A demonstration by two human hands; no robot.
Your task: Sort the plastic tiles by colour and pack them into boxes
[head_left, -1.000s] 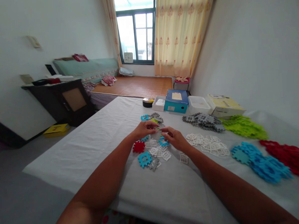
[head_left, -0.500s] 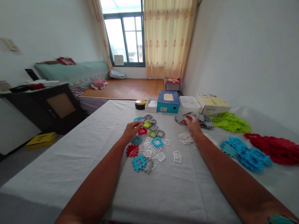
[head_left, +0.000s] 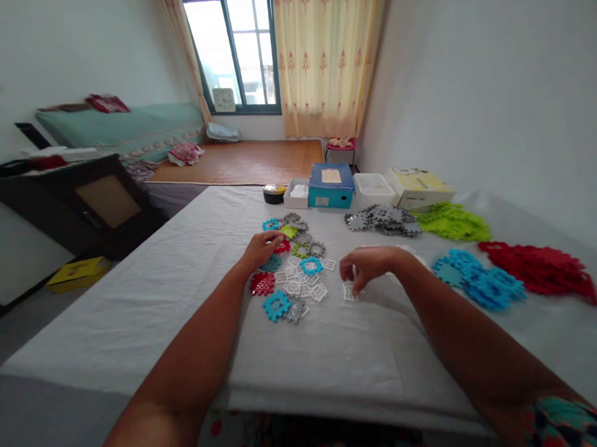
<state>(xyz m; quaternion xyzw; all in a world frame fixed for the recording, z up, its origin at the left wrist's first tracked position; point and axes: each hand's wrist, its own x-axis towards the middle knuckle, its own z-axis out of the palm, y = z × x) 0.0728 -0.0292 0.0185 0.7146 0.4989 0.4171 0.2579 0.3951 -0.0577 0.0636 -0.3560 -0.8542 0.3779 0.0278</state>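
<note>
Obs., R hand: palm down, part-open, fingers bent, thumb apart from them. Thumb tip is at the white lattice pc, fingertips by its far edge; firm hold not confirmed. Pc lies on the counter, just right of the loose white lattice pcs, apart from them.

Obs., L hand: thumb and fingertips drawn close together over the red pc, left of the lime pc. Can't tell if anything is pinched.

Handling assessment, white pc: looks like thin moulded plastic; est. very light, stiff, poss. a bit slick. Lies almost flush w/ cloth, so hard to get a nail under. Rec. pinch across opp. outer edges, or tip one edge up w/ fingertip, then thumb + index. Avoid squeezing mid-grid: thin bars prob. the weak pt. Cloth under it may ruck if pc is dragged.

Red pc: toothed rim, appears thicker, prob. tougher; rec. hold by rim, fingertips clear of the teeth.

Adj. stock, right side: grey pile, lime pile, blue pile, red pile. Toothed rims may snag; lift pcs singly.
</note>
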